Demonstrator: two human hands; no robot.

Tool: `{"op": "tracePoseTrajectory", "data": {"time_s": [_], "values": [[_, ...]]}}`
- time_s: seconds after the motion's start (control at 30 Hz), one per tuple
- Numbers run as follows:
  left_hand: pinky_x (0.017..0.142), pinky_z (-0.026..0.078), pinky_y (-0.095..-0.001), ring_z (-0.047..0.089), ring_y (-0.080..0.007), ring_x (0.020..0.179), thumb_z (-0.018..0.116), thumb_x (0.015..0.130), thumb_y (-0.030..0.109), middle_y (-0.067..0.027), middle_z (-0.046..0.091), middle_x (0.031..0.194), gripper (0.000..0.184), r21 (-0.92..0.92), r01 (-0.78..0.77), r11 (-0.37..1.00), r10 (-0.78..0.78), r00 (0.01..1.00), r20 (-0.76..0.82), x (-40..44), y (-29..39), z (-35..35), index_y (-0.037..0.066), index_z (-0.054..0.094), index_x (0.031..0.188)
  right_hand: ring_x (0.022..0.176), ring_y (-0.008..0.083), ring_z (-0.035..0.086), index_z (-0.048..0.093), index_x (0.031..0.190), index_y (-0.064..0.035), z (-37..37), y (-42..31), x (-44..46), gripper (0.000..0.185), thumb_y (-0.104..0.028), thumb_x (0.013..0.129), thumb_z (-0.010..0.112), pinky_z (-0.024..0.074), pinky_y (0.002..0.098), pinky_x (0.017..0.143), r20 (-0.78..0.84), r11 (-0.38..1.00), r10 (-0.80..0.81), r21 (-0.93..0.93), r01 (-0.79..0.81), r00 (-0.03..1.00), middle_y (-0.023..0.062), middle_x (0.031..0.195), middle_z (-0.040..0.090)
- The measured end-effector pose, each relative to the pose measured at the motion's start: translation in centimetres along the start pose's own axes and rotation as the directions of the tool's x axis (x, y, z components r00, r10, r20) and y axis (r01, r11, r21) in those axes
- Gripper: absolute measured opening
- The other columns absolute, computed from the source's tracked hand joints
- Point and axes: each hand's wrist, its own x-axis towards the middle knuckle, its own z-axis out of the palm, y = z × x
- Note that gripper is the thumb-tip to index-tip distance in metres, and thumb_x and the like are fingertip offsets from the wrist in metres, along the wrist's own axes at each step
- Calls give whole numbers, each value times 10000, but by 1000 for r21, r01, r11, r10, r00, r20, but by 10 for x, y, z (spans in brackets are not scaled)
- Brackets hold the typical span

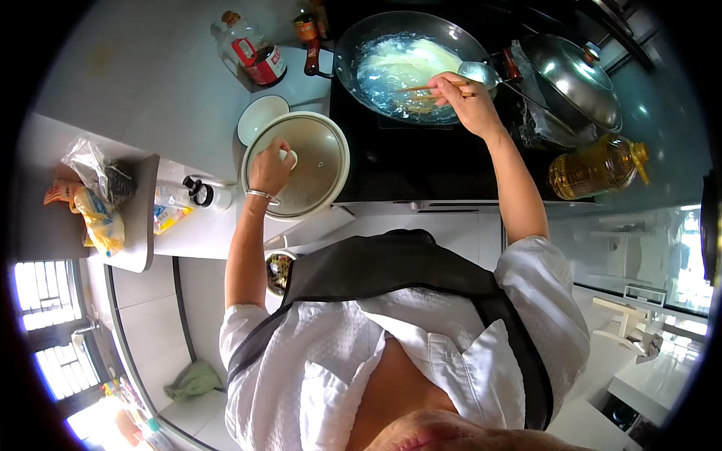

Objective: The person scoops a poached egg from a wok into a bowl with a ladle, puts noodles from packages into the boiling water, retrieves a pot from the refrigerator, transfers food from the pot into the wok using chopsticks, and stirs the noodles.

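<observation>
My left hand [271, 167] is closed on the knob of a round glass lid [312, 177] with a pale rim, beside the stove. In my right hand [465, 101] is a pair of wooden chopsticks [429, 90], held over the wok [350, 71]. Their tips reach into a whitish, wet food [410, 60] in the wok. A metal ladle [478, 73] rests at the wok's right side, near my right fingers. Just above the lid sits a white bowl [258, 116].
A bottle with a red handle [256, 56] stands at the upper left. Right of the wok are a lidded metal pot [575, 71] and an oil bottle [594, 169]. Plastic packages [99, 214] lie at the far left, near a black-capped container [207, 194].
</observation>
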Motion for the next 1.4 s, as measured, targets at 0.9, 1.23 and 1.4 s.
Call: {"op": "tracePoseTrajectory", "data": {"time_s": [0.9, 1.23, 1.4], "values": [[454, 319, -261, 355, -90, 467, 600, 795, 103, -13, 389, 508, 129, -369, 51, 928, -188, 919, -346, -69, 10, -34, 35, 578, 903, 589, 114, 590, 547, 802, -3, -6, -52, 5, 309, -241, 942, 409, 458, 219, 531, -362, 981, -153, 53, 184, 920, 50, 765, 567], [472, 228, -199, 280, -29, 521, 551, 841, 75, 62, 345, 558, 63, -717, 77, 693, -431, 842, -325, -119, -51, -40, 18, 566, 861, 766, 242, 606, 598, 817, -72, 231, -158, 95, 92, -130, 770, 545, 515, 346, 604, 622, 452, -538, -357, 818, 569, 75, 885, 521], [487, 224, -190, 292, -17, 543, 526, 868, 68, 75, 370, 590, 54, -801, 106, 589, -563, 765, -312, -166, -92, -45, 29, 558, 848, 703, 287, 613, 639, 721, -64, 365, -106, 157, 93, -142, 709, 590, 505, 391, 589, 720, 349, -413, -441, 827, 558, 130, 893, 570]]}}
